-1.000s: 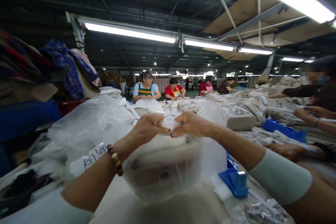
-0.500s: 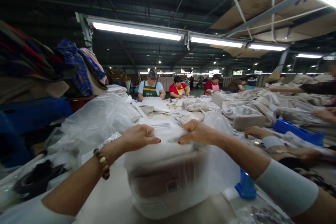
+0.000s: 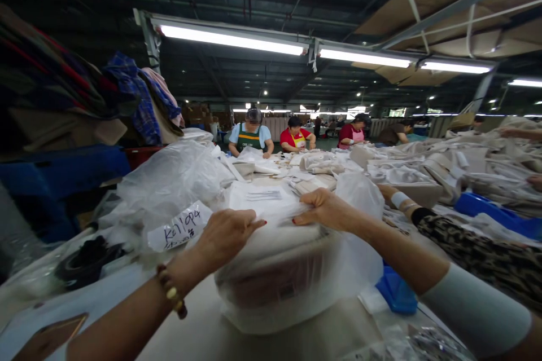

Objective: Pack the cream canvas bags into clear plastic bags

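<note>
Cluttered worktable (image 3: 192, 327), plastic-bagged bundle (image 3: 275, 285) on or just above it, right hand (image 3: 324, 208) pinching bundle's top right, left hand (image 3: 226, 234) curled at its top left, grip unclear; probably soft, light, slippery, best supported underneath.

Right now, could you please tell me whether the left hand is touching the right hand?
Apart. The head view shows a gap between the left hand and the right hand, with part of the plastic bag visible between them.
</note>
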`<state>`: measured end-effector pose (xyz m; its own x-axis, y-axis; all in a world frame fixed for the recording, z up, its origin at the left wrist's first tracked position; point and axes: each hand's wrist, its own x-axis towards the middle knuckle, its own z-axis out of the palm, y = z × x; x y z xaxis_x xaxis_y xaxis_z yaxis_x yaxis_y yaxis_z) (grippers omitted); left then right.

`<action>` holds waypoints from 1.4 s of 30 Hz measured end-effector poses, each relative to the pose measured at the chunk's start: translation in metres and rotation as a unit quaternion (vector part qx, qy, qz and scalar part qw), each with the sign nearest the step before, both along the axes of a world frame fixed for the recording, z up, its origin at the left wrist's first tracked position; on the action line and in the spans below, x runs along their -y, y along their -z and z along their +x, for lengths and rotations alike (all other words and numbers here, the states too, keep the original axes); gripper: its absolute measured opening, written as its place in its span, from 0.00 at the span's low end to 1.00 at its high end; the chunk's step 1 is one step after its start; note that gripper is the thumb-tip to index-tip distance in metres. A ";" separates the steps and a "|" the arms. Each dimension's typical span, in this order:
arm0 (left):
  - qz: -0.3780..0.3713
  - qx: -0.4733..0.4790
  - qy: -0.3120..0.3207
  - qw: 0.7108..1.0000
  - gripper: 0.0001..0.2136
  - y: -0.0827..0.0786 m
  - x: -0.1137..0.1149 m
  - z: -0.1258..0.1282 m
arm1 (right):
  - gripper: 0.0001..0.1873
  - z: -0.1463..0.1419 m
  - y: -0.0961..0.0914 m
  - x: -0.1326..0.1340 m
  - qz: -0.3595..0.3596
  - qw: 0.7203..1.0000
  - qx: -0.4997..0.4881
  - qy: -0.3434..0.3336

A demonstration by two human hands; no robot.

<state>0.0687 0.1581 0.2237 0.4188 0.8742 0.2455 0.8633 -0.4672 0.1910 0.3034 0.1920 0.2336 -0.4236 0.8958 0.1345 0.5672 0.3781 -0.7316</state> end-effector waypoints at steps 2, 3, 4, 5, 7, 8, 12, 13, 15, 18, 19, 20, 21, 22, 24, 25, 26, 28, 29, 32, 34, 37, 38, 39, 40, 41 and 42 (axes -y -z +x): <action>-0.066 0.018 0.043 0.997 0.19 -0.013 -0.006 -0.007 | 0.19 0.001 0.000 0.002 0.003 1.000 0.001 -0.002; -0.099 0.028 0.066 0.993 0.19 -0.019 -0.009 -0.011 | 0.19 0.001 0.000 0.003 0.004 1.000 0.001 -0.003; -0.128 0.038 0.084 0.987 0.18 -0.023 -0.010 -0.014 | 0.20 0.002 0.001 0.004 0.004 1.000 0.002 -0.004; -0.154 0.046 0.098 0.982 0.17 -0.026 -0.011 -0.016 | 0.20 0.003 0.001 0.004 0.004 1.000 0.002 -0.006; -0.196 0.051 0.114 0.973 0.14 -0.029 -0.010 -0.019 | 0.20 0.004 0.003 0.004 0.003 1.000 0.003 -0.010; -0.209 0.048 0.117 0.970 0.13 -0.029 -0.009 -0.020 | 0.20 0.004 0.004 0.004 0.004 1.000 0.005 -0.010; -0.177 0.026 0.097 0.979 0.12 -0.023 -0.006 -0.011 | 0.19 0.004 0.007 0.002 0.034 0.999 0.030 0.013; -0.161 0.021 0.090 0.983 0.13 -0.019 -0.006 -0.009 | 0.19 0.003 0.008 0.002 0.039 0.999 0.034 0.016; -0.150 0.012 0.078 0.985 0.13 -0.013 -0.006 -0.005 | 0.18 0.003 0.008 0.003 0.036 0.999 0.033 0.018; -0.166 0.005 0.067 0.984 0.13 -0.009 -0.005 -0.004 | 0.19 0.004 0.010 0.006 0.019 1.000 0.016 0.007; -0.166 0.004 0.063 0.984 0.14 -0.010 -0.003 -0.004 | 0.19 0.006 0.010 0.007 0.014 1.000 0.008 0.001; -0.160 0.004 0.057 0.985 0.15 -0.013 -0.001 -0.005 | 0.19 0.007 0.011 0.008 0.014 1.000 0.003 -0.005; -0.151 0.004 0.051 0.987 0.16 -0.016 0.003 -0.005 | 0.19 0.008 0.011 0.009 0.022 1.000 0.006 -0.007; -0.138 0.004 0.044 0.989 0.18 -0.020 0.006 -0.005 | 0.19 0.009 0.011 0.010 0.035 0.999 0.016 -0.006; -0.105 0.006 0.027 0.994 0.20 -0.027 0.013 -0.004 | 0.18 0.010 0.012 0.011 0.069 0.997 0.046 0.004; -0.084 0.009 0.017 0.996 0.20 -0.030 0.016 -0.004 | 0.18 0.009 0.011 0.012 0.085 0.995 0.059 0.010; -0.060 0.015 0.007 0.998 0.19 -0.031 0.017 -0.003 | 0.18 0.008 0.011 0.012 0.099 0.993 0.070 0.016; -0.012 0.033 -0.013 0.999 0.17 -0.029 0.015 -0.002 | 0.18 0.005 0.011 0.010 0.121 0.989 0.080 0.028; 0.009 0.043 -0.023 0.999 0.16 -0.026 0.011 -0.001 | 0.18 0.003 0.010 0.008 0.137 0.986 0.085 0.035; 0.069 0.071 -0.053 0.994 0.15 -0.020 -0.010 0.001 | 0.19 -0.004 0.006 -0.001 0.207 0.971 0.099 0.066; 0.117 0.087 -0.073 0.987 0.15 -0.022 -0.025 0.000 | 0.20 -0.009 0.001 -0.009 0.274 0.952 0.102 0.089; 0.189 0.100 -0.075 0.974 0.13 -0.029 -0.035 -0.007 | 0.18 -0.014 -0.002 -0.011 0.377 0.916 0.100 0.094; 0.215 0.098 -0.063 0.969 0.12 -0.027 -0.033 -0.011 | 0.16 -0.015 0.001 -0.007 0.404 0.905 0.101 0.084; 0.254 0.090 -0.035 0.962 0.11 -0.022 -0.027 -0.017 | 0.15 -0.016 0.008 -0.001 0.423 0.898 0.103 0.068; 0.300 0.075 0.005 0.951 0.11 -0.012 -0.019 -0.024 | 0.14 -0.017 0.020 0.008 0.441 0.890 0.106 0.047; 0.347 0.057 0.057 0.934 0.11 0.004 -0.008 -0.031 | 0.14 -0.018 0.035 0.019 0.461 0.880 0.110 0.023; 0.393 0.036 0.121 0.911 0.11 0.024 0.005 -0.038 | 0.14 -0.018 0.055 0.031 0.481 0.870 0.110 -0.003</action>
